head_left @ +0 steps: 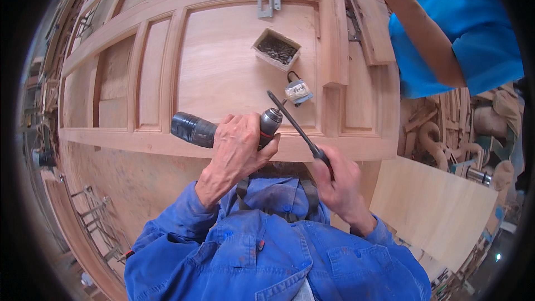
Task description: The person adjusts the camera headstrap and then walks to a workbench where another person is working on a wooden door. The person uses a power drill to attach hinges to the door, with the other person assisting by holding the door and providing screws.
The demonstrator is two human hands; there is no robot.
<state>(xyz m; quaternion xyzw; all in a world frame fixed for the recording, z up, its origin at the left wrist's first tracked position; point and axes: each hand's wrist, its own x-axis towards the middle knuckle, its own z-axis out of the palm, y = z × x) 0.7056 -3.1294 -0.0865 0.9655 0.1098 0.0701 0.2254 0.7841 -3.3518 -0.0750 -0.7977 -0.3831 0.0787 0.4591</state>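
Observation:
My left hand (237, 140) is wrapped round a cordless drill (194, 130), black at its left end. Its metal chuck (272, 117) points up and to the right, with a short bit (283, 102) in it. My right hand (341, 183) grips the dark handle of a long, slim file (296, 127). The file slants up to the left, and its blade crosses close by the bit; whether they touch I cannot tell. Beyond the chuck, a tape measure (298, 90) lies on a wooden panelled door (223, 56), near an open box of screws (277, 48).
A metal hinge (266, 3) and a grey plate lie farther up the door. Loose wooden lengths (334, 28) rest along its right part. At the upper right stands another person in a blue shirt (473, 33), one arm over the wood. A pale board (434, 206) and wood scraps lie lower right.

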